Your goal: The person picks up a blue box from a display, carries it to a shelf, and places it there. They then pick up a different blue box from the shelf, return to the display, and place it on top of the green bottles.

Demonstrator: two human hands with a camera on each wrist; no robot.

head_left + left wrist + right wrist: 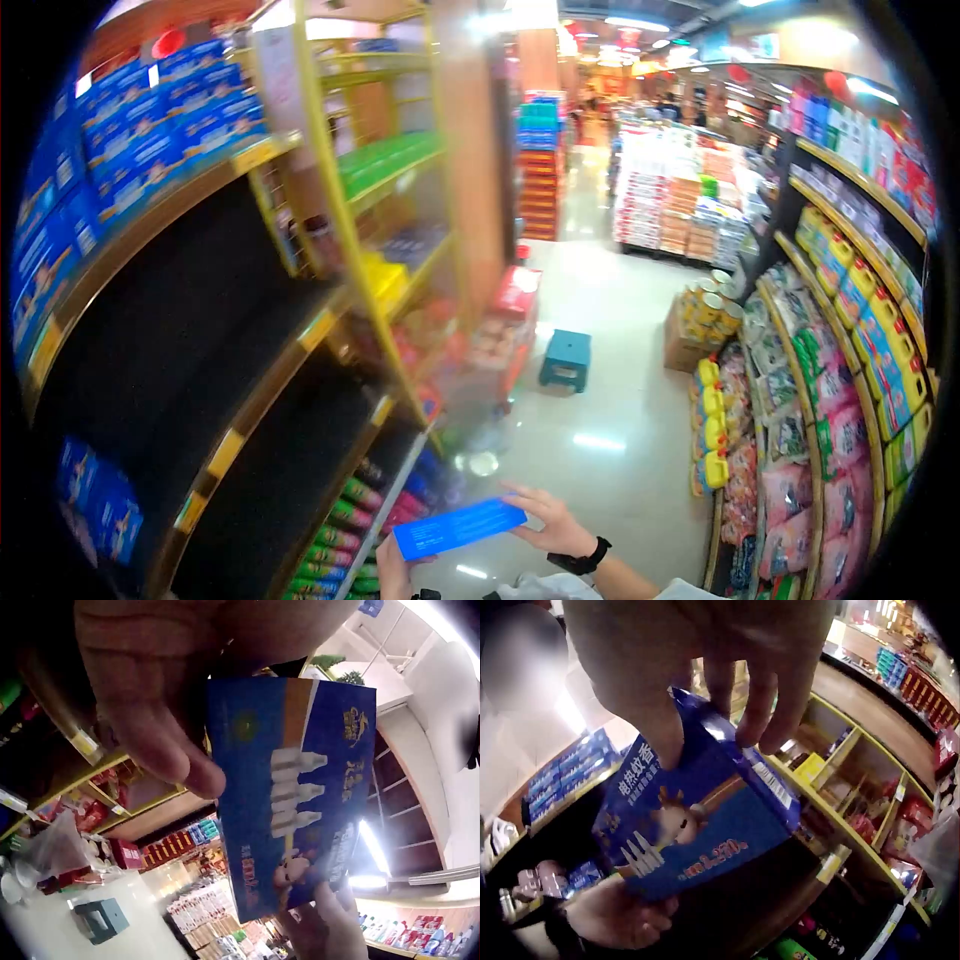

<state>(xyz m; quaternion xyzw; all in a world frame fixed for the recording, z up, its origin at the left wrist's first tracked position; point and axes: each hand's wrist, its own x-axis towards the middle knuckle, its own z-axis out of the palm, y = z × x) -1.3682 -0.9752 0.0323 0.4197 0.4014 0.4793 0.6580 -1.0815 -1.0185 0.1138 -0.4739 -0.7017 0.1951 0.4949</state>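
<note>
A blue printed box (460, 528) is held between both hands, low in the head view. The left hand (393, 570) grips its left end, and the right hand (550, 522) holds the right end with thumb and fingers. In the left wrist view the box (300, 787) shows pictured white bottles, with the left hand (161, 690) at one edge and the right hand (326, 922) at the far end. In the right wrist view the right hand (712, 667) pinches the box (697, 832) from above; the left hand (622, 919) is at its lower end.
Dark shelves (150, 300) at left carry blue boxes (165, 120) on top. A yellow rack (390, 190) stands beyond them. On the aisle floor is a teal stool (567, 360). Stocked shelves (830, 330) line the right side, near a carton of cans (700, 320).
</note>
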